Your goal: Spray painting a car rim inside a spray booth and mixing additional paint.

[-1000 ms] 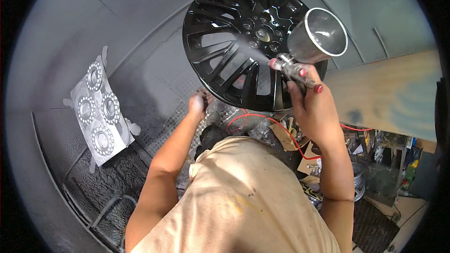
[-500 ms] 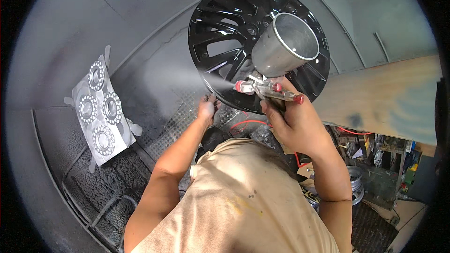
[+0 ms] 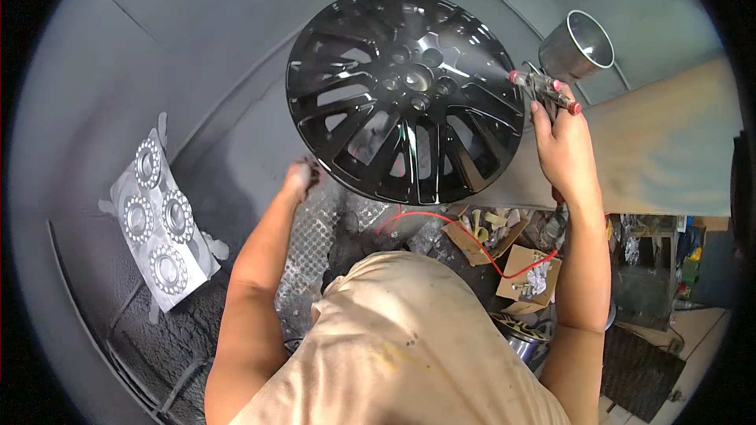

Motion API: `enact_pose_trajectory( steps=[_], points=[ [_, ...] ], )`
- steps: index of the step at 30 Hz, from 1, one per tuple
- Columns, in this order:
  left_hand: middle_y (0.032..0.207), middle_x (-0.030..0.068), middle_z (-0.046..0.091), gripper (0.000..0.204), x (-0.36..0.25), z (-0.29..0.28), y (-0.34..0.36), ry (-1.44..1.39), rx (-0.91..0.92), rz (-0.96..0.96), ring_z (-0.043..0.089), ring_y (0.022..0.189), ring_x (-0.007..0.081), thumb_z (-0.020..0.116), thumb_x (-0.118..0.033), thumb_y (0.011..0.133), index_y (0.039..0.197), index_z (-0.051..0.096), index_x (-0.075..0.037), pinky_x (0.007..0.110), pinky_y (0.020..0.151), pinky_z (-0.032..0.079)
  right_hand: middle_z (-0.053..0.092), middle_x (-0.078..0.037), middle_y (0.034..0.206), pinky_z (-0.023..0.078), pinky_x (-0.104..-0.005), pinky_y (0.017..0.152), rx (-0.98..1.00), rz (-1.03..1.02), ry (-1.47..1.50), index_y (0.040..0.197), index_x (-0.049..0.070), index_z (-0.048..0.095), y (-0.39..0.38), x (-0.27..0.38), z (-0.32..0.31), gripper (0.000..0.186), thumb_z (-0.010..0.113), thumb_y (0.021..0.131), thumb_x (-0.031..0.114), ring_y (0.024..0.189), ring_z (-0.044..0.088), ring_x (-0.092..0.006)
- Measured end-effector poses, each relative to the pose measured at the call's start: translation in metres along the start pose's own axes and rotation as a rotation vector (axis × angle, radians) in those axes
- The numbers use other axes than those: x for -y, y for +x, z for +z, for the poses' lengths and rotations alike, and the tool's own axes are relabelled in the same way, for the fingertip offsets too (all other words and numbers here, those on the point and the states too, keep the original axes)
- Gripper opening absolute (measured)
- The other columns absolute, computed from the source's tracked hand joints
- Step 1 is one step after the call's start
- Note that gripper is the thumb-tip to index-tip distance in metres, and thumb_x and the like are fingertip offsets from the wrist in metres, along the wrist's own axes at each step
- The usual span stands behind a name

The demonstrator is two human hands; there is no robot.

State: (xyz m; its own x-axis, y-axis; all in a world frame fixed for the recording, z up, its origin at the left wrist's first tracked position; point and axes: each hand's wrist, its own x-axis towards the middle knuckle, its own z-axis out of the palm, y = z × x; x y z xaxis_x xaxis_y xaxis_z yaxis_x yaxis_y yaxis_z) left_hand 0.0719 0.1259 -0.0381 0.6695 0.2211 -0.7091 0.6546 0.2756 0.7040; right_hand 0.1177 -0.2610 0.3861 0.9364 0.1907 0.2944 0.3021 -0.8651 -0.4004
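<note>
A glossy black multi-spoke alloy wheel [image 3: 416,165] stands face-up before me at the centre. My right hand [image 3: 565,142] is wrapped round the grip of a spray gun [image 3: 547,90] with red-tipped knobs, at the wheel's right edge. A metal paint cup [image 3: 568,51] sits on top of the gun. The nozzle points left across the wheel face, with a faint pale mist in front of it. My left hand [image 3: 301,179] is beside the wheel's lower-left rim, its fingers dark and blurred; whether they touch the rim cannot be made out.
Several silver ring-shaped parts lie on a white sheet [image 3: 197,274] at left. A red hose [image 3: 441,216] curves below the wheel, near open cardboard boxes [image 3: 516,299] of scraps. A stained board [image 3: 654,142] runs along the right, with cluttered shelves below its far end.
The spray gun in my right hand has swung from the wheel's lower middle to its right edge, uncovering the hub. My left hand and the wheel sit farther left in view. The spray looks fainter.
</note>
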Motion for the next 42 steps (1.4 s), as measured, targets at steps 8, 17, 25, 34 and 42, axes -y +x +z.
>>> enact_pose_trajectory(
  steps=[8, 17, 25, 34, 42],
  points=[
    [0.085, 0.0041, 0.063, 0.027, 0.007, 0.049, -0.028, -0.170, -0.041, 0.141, 0.058, 0.066, 0.0156, 0.045, -0.030, 0.107, 0.114, 0.057, -0.007, 0.032, 0.060, 0.051, 0.060, -0.015, 0.082, 0.047, -0.0374, 0.074, 0.239, 0.128, 0.145, 0.111, -0.002, 0.054, -0.037, -0.007, -0.023, 0.015, 0.057, 0.098, 0.005, 0.075, 0.057, -0.0264],
    [0.106, 0.0071, 0.070, 0.033, 0.081, 0.149, -0.124, -0.342, 0.236, -0.254, 0.070, 0.095, 0.0214, 0.053, -0.038, 0.105, 0.112, 0.061, -0.007, 0.036, 0.077, 0.059, 0.066, -0.028, 0.092, 0.049, -0.0498, 0.080, 0.170, -0.055, 0.259, 0.119, -0.003, 0.052, -0.015, 0.015, -0.001, 0.026, 0.058, 0.095, 0.006, 0.093, 0.062, -0.0491],
    [0.122, 0.0080, 0.069, 0.027, 0.090, 0.108, -0.099, 0.021, 0.468, -0.316, 0.068, 0.105, 0.0213, 0.059, -0.021, 0.101, 0.123, 0.064, -0.007, 0.034, 0.091, 0.056, 0.066, -0.032, 0.096, 0.049, -0.0544, 0.079, 0.094, 0.020, 0.028, 0.116, -0.002, 0.051, 0.002, -0.004, 0.003, 0.025, 0.058, 0.096, 0.011, 0.097, 0.061, -0.0506],
    [0.085, 0.0084, 0.065, 0.023, -0.012, 0.005, -0.010, -0.207, -0.016, -0.077, 0.059, 0.068, 0.0188, 0.046, -0.012, 0.098, 0.100, 0.066, -0.001, 0.033, 0.061, 0.049, 0.059, -0.015, 0.083, 0.047, -0.0380, 0.074, 0.300, -0.056, 0.285, 0.104, -0.005, 0.056, -0.022, 0.014, -0.001, 0.015, 0.057, 0.097, 0.008, 0.077, 0.058, -0.0272],
    [0.105, 0.0090, 0.071, 0.031, -0.028, 0.005, 0.007, -0.012, -0.025, 0.258, 0.066, 0.094, 0.0203, 0.051, -0.028, 0.100, 0.112, 0.064, -0.002, 0.038, 0.084, 0.053, 0.067, -0.024, 0.092, 0.050, -0.0447, 0.081, -0.009, 0.093, 0.378, 0.118, -0.003, 0.056, -0.027, -0.012, 0.011, 0.025, 0.058, 0.097, 0.010, 0.088, 0.064, -0.0458]
  ],
)
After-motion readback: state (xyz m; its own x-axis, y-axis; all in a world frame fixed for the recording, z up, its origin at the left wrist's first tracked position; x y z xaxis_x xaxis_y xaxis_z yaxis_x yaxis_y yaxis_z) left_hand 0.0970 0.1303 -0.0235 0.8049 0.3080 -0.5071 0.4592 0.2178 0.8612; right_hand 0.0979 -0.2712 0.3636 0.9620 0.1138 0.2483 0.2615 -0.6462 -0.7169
